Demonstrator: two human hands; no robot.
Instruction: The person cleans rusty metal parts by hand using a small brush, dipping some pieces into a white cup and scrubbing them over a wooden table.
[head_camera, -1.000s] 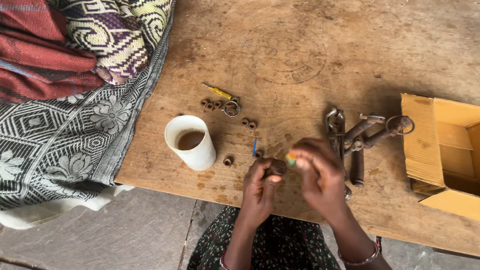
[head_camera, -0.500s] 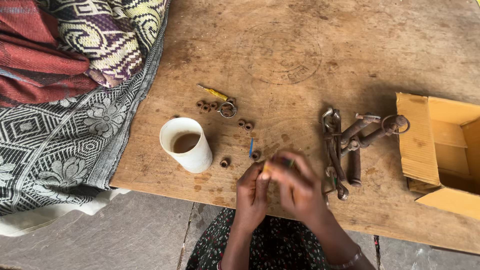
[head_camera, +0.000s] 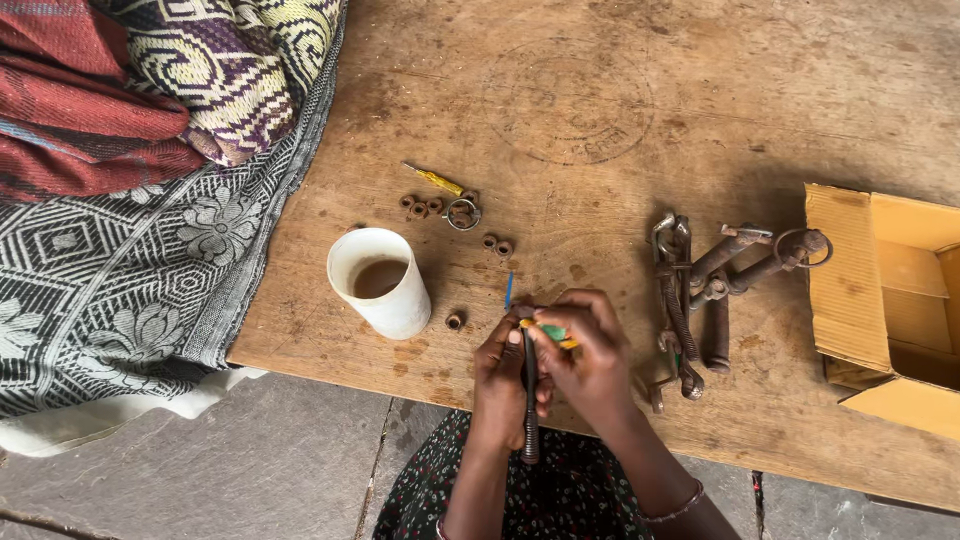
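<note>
a long dark bolt (head_camera: 529, 400) is gripped in the closed left hand (head_camera: 503, 375), right hand (head_camera: 590, 360) fingers pinching its top.

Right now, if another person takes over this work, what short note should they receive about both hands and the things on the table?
Left hand: grips a long dark bolt, upright.
Right hand: pinches a small green and yellow tool at the bolt's top.
On the wooden table: white cup, small rusty nuts, one loose nut, rusty bolts and shackles, open yellow box.
Done and left: the pictures cannot tell.
</note>
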